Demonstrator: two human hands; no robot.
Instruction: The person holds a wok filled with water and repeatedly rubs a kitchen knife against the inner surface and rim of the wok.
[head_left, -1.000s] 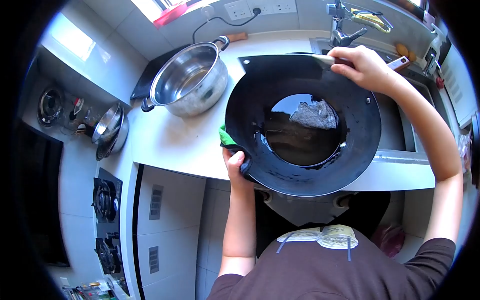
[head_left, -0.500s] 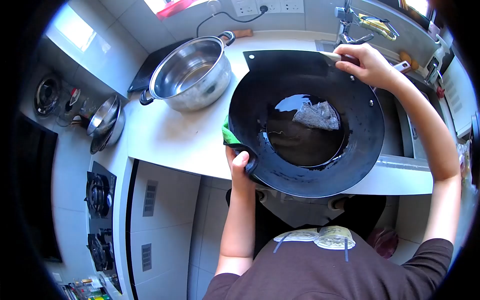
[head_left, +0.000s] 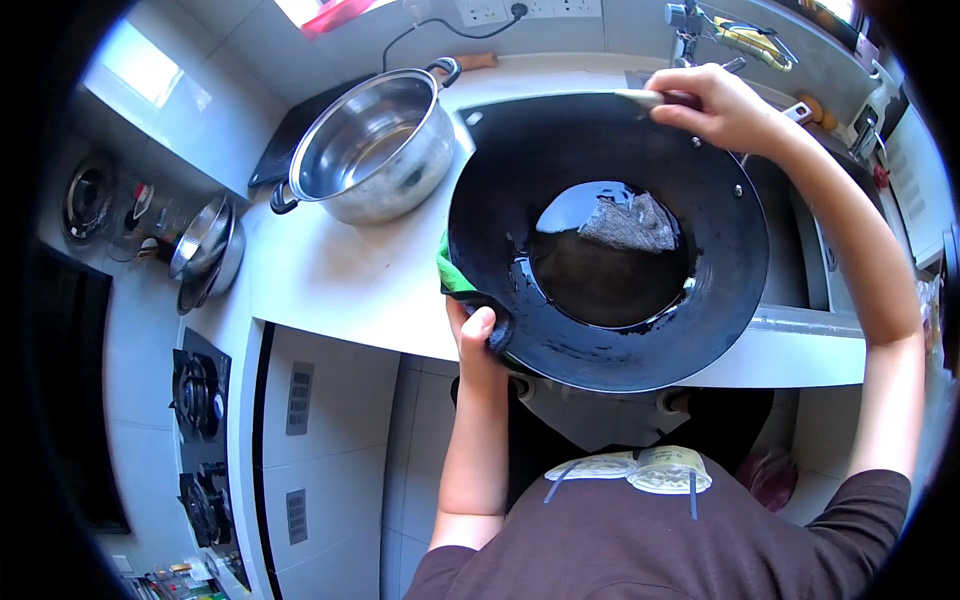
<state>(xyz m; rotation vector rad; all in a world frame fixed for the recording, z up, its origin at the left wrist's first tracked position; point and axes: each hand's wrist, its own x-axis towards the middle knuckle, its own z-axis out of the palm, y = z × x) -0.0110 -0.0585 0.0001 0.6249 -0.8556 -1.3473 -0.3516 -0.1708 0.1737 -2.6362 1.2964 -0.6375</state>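
A black wok is tilted over the counter's front edge. Inside it, a shallow pool of dark water surrounds a crumpled grey mesh scrubbing cloth. My left hand is closed round the wok's left side through a green and black cloth, thumb on top. My right hand grips the dark handle of a cleaver above the wok's far side. Its broad dark blade has a hole at one corner and blends with the wok behind, so its lower edge is hard to make out.
A two-handled steel pot stands on the white counter, left of the wok. The sink lies to the right, with a tap behind it. At far left are stacked metal bowls and gas burners.
The cleaver and my right hand have shifted slightly left and up, and the blade's tilt has altered. The wok has moved marginally left with my left hand still on it.
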